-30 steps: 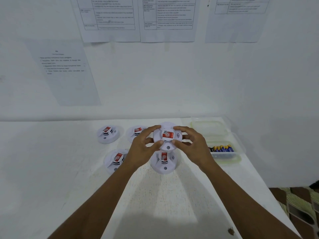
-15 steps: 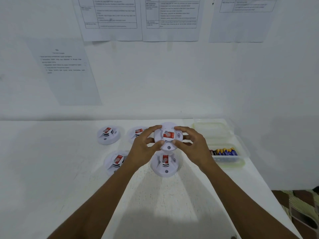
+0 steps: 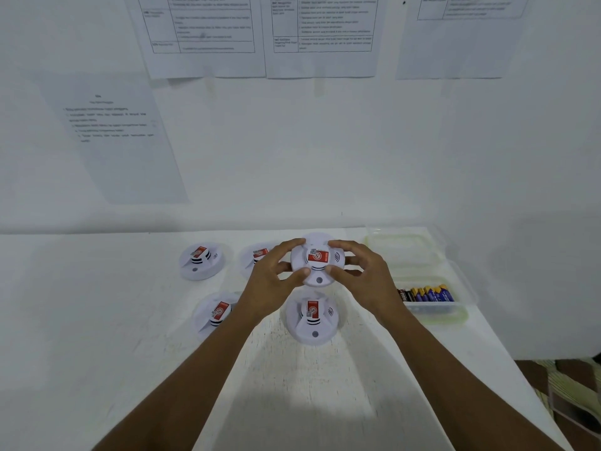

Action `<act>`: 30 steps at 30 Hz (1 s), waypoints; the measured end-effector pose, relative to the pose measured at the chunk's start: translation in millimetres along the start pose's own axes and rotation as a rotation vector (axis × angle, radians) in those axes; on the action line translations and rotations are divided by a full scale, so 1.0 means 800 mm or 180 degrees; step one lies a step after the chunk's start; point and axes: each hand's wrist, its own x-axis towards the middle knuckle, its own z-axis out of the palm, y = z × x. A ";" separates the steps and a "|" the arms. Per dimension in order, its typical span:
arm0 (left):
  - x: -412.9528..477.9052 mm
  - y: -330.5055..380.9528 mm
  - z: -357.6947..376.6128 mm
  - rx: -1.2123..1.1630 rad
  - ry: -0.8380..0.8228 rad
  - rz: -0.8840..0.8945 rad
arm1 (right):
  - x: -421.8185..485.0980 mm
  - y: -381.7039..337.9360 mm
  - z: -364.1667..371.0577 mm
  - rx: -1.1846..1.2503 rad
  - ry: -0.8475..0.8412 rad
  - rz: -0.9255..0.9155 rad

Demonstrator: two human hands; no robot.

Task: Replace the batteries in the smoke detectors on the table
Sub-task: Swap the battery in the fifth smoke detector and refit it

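Both hands grasp one detector (image 3: pixel 317 258), held over the table (image 3: pixel 97 320) near its far edge. The left hand (image 3: pixel 273 281) curls round its left rim, the right hand (image 3: pixel 361 275) round its right. This looks like the opening step. Next, the hands likely need to twist against each other to free the base. Four other detectors (image 3: pixel 312 317) lie below, and batteries (image 3: pixel 426 293) sit by the right edge.

So the smoke detector (image 3: pixel 317 260) between the left hand (image 3: pixel 270 283) and right hand (image 3: pixel 362 278) is plain white with a red label, black slits under it. The second detector (image 3: pixel 313 320) just below the hands, same white and red. Batteries (image 3: pixel 427 293) right of the right hand are blue with gold ends, one black. Their tub (image 3: pixel 435 315) is clear, faintly yellow-green. Counter (image 3: pixel 97 320) is plain white too.
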 end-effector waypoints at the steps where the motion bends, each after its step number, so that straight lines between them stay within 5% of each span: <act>1: 0.002 -0.001 -0.001 0.0004 -0.0007 0.0008 | 0.001 0.000 0.000 0.0004 -0.0001 0.0006; 30: 0.017 -0.007 0.000 0.0260 -0.0054 0.0064 | 0.021 0.018 0.004 -0.0076 0.0024 0.0048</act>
